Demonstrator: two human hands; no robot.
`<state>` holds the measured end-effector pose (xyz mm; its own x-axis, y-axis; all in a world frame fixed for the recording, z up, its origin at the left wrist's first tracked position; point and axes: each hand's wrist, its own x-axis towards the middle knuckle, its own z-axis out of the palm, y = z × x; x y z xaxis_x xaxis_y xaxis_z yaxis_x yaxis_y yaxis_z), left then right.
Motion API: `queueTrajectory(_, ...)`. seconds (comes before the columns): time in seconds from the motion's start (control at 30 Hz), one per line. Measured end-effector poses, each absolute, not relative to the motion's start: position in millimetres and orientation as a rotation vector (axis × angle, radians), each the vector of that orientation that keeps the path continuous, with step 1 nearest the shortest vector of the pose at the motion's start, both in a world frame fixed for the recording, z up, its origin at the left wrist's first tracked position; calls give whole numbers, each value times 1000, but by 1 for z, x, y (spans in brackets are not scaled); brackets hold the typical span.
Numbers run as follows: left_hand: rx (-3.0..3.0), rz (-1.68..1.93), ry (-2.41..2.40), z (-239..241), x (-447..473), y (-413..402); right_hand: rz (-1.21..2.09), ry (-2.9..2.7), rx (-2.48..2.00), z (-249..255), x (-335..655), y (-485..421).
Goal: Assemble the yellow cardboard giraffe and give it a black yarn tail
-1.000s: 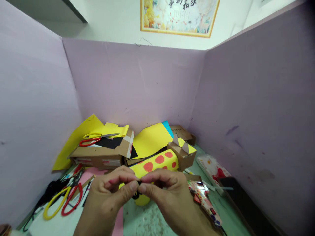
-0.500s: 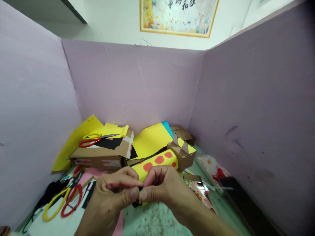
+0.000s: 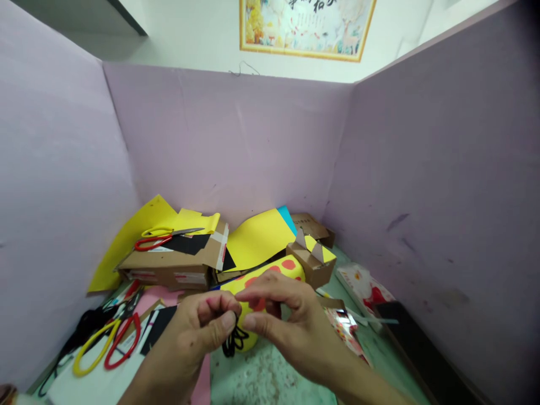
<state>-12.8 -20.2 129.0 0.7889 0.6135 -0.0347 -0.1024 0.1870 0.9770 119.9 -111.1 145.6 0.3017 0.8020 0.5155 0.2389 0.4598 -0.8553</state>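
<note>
1. A black cord [image 3: 235, 340], gathered in small loops, is pinched between thumb and forefinger of the left hand [image 3: 208, 326]. The loops are hung below those fingertips, in front of the near end of a yellow, red-spotted roll [image 3: 279, 266]; whether the roll is touched by them cannot be told.
2. The right hand [image 3: 287, 312] is held just beside, its thumb and forefinger parted; whether any strand is touched by it cannot be told.
3. The loops could be lost or tangled if the left pinch is loosened, since no other firm hold on them can be seen.
4. A loop could be snagged by the right fingertips, so close are they held, and the bundle pulled uneven.
5. The roll could be nudged along the table [image 3: 270, 377] if it is brushed by the right hand, by which it is partly covered.
6. On the framed picture [image 3: 304, 36], large Chinese characters are cut off by the top edge; one seems to be 和. The smaller lines cannot be read.
7. Pale labels are borne by the left cardboard box [image 3: 166, 261], and dark lettering by the rear carton [image 3: 310, 225]; neither can be made out. No brand can be identified.
</note>
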Motion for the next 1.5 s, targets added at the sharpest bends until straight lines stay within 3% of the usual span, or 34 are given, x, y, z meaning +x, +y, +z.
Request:
queueTrajectory(0.67,1158,575,572,132,-17,-23,-151,-1672,-1078,144,116,-111)
queueTrajectory(0.87,1123,594,604,129,-10,-24,-54,-1640,-1106,135,119,-107)
queueTrajectory(1.17,1733,936,718,146,-20,-28,-25,-1555,-1186,124,123,-96)
queueTrajectory(1.5,1728,786,763,147,-19,-26,-186,-1588,-1131,119,120,-93)
